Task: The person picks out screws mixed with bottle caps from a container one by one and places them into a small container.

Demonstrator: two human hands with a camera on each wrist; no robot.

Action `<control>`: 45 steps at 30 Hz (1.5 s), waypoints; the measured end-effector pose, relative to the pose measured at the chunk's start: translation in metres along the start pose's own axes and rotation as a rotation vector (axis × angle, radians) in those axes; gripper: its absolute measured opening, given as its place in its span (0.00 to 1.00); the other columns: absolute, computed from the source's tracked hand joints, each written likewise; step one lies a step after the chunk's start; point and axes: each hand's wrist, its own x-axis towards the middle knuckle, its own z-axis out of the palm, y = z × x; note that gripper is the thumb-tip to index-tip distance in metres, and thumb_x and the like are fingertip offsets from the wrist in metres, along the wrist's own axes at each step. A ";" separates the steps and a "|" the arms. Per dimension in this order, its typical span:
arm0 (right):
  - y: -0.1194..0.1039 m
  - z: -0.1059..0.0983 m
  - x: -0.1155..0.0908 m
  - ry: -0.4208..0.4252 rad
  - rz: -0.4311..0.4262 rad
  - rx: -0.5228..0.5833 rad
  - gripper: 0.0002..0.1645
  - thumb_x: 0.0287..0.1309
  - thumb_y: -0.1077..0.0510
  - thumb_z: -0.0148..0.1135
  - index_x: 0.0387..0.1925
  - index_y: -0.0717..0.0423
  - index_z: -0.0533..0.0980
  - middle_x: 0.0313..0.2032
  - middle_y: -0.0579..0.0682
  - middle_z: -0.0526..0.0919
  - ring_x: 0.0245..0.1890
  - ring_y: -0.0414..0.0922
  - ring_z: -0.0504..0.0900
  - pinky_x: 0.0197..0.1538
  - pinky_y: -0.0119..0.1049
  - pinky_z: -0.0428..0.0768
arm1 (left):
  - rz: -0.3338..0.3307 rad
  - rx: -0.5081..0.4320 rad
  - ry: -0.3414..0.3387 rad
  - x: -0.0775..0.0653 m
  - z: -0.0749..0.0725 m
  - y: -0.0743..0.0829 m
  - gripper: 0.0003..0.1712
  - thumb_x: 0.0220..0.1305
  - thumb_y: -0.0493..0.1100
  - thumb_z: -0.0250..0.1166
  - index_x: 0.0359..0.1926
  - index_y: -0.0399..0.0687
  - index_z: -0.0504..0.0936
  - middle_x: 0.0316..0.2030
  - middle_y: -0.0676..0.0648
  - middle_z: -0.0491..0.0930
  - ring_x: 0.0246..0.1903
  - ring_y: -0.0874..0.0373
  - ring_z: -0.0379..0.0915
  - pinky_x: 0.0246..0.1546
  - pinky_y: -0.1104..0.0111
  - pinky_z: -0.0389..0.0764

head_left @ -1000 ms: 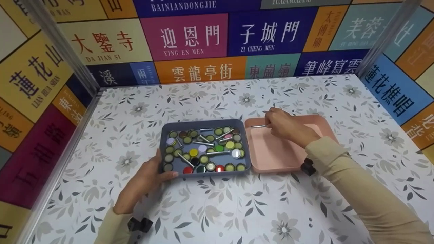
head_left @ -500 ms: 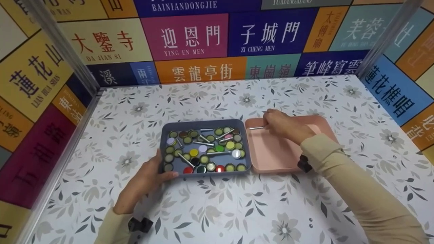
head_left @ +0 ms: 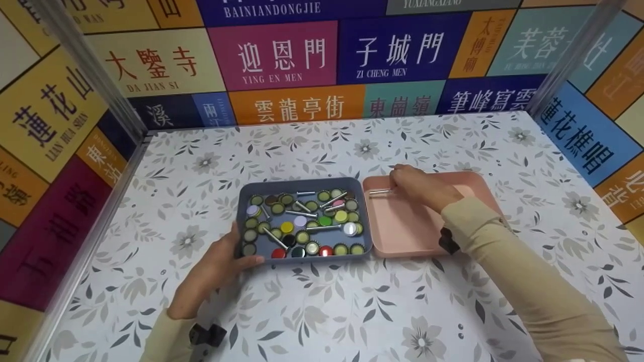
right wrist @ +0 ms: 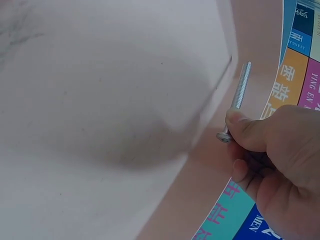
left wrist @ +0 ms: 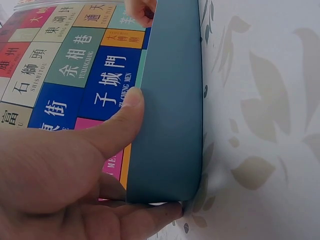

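Note:
A long silver bolt [right wrist: 243,84] with threads and a round head is pinched between thumb and index finger of my right hand [head_left: 420,186], over the far left part of the pink tray [head_left: 402,231]. In the right wrist view, the bolt's head sticks out below the thumb and the threaded end points up. My left hand [head_left: 216,259] holds the near left corner of the blue-grey tray [head_left: 306,259], thumb on the front wall, fingers along the left side. That tray holds many bottle caps [head_left: 287,227] and several silver bolts [head_left: 324,228].
The two trays stand side by side, touching or nearly so, on a white leaf-patterned tabletop [head_left: 312,311]. Colourful panels with printed characters [head_left: 282,55] rise at the back and on both sides.
My right hand has moved slightly toward me, and the bolt with it, over the pink tray. The left hand and the blue-grey tray stay where they were.

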 end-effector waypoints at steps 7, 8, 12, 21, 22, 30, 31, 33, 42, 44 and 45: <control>-0.002 -0.001 0.000 -0.037 0.036 0.031 0.07 0.53 0.72 0.56 0.26 0.64 0.79 0.28 0.57 0.80 0.28 0.48 0.73 0.31 0.38 0.73 | 0.033 -0.005 0.013 0.000 -0.001 -0.001 0.61 0.64 0.50 0.69 0.77 0.28 0.34 0.72 0.26 0.59 0.71 0.34 0.59 0.74 0.45 0.60; -0.001 -0.001 -0.001 -0.053 0.067 0.061 0.07 0.53 0.71 0.55 0.25 0.63 0.78 0.28 0.56 0.79 0.27 0.47 0.72 0.30 0.37 0.71 | 0.035 -0.005 0.014 0.000 -0.001 -0.001 0.61 0.64 0.50 0.69 0.77 0.28 0.34 0.72 0.26 0.59 0.71 0.34 0.59 0.74 0.45 0.60; 0.000 0.000 -0.003 -0.087 0.100 0.094 0.07 0.54 0.69 0.55 0.23 0.61 0.75 0.25 0.52 0.74 0.24 0.45 0.68 0.26 0.33 0.65 | 0.042 -0.017 0.014 -0.001 0.000 -0.001 0.61 0.64 0.50 0.69 0.77 0.28 0.35 0.72 0.25 0.59 0.71 0.34 0.59 0.74 0.45 0.60; 0.002 0.005 0.003 -0.070 0.017 0.029 0.10 0.46 0.74 0.55 0.16 0.62 0.74 0.16 0.47 0.68 0.19 0.42 0.63 0.23 0.31 0.60 | 0.021 -0.007 -0.006 0.000 0.000 -0.003 0.61 0.65 0.51 0.68 0.76 0.27 0.34 0.75 0.26 0.51 0.75 0.33 0.50 0.76 0.45 0.53; 0.002 0.005 0.004 -0.056 -0.001 0.027 0.09 0.45 0.74 0.55 0.16 0.63 0.74 0.16 0.47 0.68 0.19 0.43 0.63 0.23 0.31 0.60 | 0.016 -0.003 -0.008 0.001 0.000 -0.002 0.61 0.65 0.51 0.68 0.76 0.27 0.34 0.75 0.26 0.51 0.75 0.33 0.50 0.76 0.45 0.53; 0.002 0.006 0.006 -0.035 0.005 -0.008 0.06 0.46 0.74 0.59 0.21 0.67 0.81 0.22 0.59 0.82 0.23 0.47 0.69 0.27 0.35 0.67 | 0.027 -0.014 -0.005 0.002 0.000 -0.003 0.62 0.65 0.50 0.68 0.76 0.27 0.33 0.74 0.26 0.53 0.74 0.33 0.52 0.76 0.45 0.54; 0.002 0.006 0.006 -0.038 0.009 -0.008 0.06 0.46 0.74 0.59 0.22 0.68 0.82 0.23 0.60 0.83 0.23 0.47 0.71 0.27 0.35 0.68 | 0.026 -0.016 -0.005 0.002 0.000 -0.004 0.62 0.65 0.50 0.68 0.76 0.27 0.33 0.74 0.26 0.53 0.74 0.33 0.53 0.76 0.45 0.54; 0.001 0.005 0.006 -0.046 0.020 0.007 0.07 0.46 0.74 0.59 0.24 0.68 0.83 0.24 0.61 0.84 0.22 0.47 0.71 0.26 0.35 0.69 | 0.029 -0.019 -0.003 0.002 0.000 -0.004 0.62 0.64 0.50 0.69 0.76 0.28 0.33 0.74 0.26 0.54 0.74 0.33 0.54 0.76 0.45 0.54; -0.003 0.001 0.004 -0.080 0.072 0.044 0.08 0.47 0.73 0.60 0.27 0.67 0.84 0.25 0.59 0.85 0.23 0.46 0.72 0.27 0.34 0.69 | 0.036 -0.019 -0.005 0.000 0.000 -0.003 0.62 0.64 0.50 0.69 0.76 0.26 0.34 0.74 0.25 0.54 0.74 0.32 0.53 0.76 0.45 0.54; -0.003 0.000 0.004 -0.088 0.078 0.037 0.08 0.49 0.73 0.61 0.29 0.67 0.85 0.27 0.60 0.86 0.24 0.47 0.74 0.28 0.36 0.72 | 0.038 -0.019 -0.003 0.000 0.000 -0.003 0.62 0.64 0.50 0.69 0.76 0.26 0.34 0.73 0.25 0.54 0.73 0.32 0.54 0.76 0.45 0.54; -0.003 -0.001 0.004 -0.091 0.080 0.032 0.07 0.50 0.73 0.62 0.30 0.67 0.85 0.28 0.60 0.87 0.25 0.47 0.74 0.29 0.36 0.73 | 0.038 -0.019 -0.001 0.000 0.000 -0.003 0.62 0.64 0.50 0.69 0.76 0.26 0.34 0.73 0.25 0.54 0.73 0.32 0.54 0.76 0.45 0.54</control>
